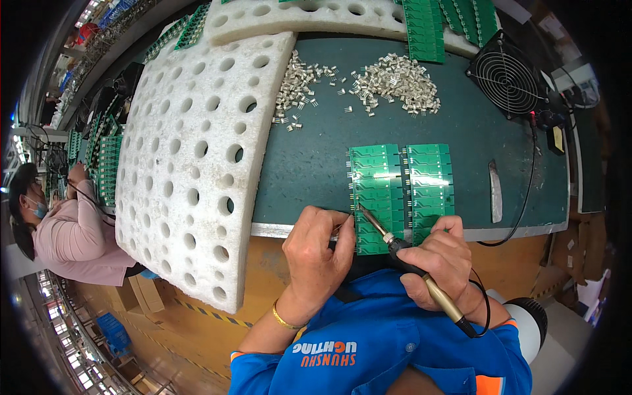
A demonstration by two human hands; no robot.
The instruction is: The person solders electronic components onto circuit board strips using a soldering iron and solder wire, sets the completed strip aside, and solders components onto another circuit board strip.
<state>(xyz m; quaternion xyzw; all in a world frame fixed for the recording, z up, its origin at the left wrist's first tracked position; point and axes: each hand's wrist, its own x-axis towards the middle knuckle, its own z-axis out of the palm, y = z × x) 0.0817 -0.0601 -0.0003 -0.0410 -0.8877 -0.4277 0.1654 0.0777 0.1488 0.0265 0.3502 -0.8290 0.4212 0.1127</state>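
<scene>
Two green circuit board panels [376, 181] lie side by side near the front edge of the table, small pins showing along their left edges. My right hand [442, 263] is closed around a soldering iron [399, 249] with a black grip and a gold-coloured handle. Its metal tip points up and left, at the left edge of the left panel. My left hand [316, 253] is closed in a pinch beside that same edge, close to the tip. Whatever thin thing sits between its fingertips is too small to name.
Two piles of small white pinned connectors [398, 85] lie at the back. A large white foam board with holes [197, 138] covers the left side. A black fan [505, 80], the iron's cable and a flat strip [495, 191] are on the right. A co-worker [79, 230] sits far left.
</scene>
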